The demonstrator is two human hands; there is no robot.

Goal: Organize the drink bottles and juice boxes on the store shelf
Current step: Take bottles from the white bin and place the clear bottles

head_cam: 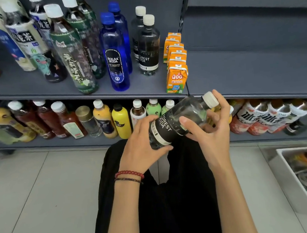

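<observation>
A clear Forest Soda bottle (169, 128) with a black label and white cap lies tilted in front of the lower shelf, cap up to the right. My left hand (141, 145) grips its base from the left. My right hand (211, 129) holds its upper body and neck. On the grey upper shelf (244, 73) stand two more Forest Soda bottles (148, 46), two blue Bolsa Soda bottles (114, 53) and a row of orange Qoo juice boxes (176, 76). The shelf to the right of the juice boxes is bare.
Tall tea bottles (70, 51) crowd the upper shelf's left. The lower shelf (97, 140) holds a row of mixed bottles, with red-and-white bottles (255, 119) at right. A white crate (296, 177) with goods sits on the tiled floor at the lower right. My black-clothed legs (170, 203) are below.
</observation>
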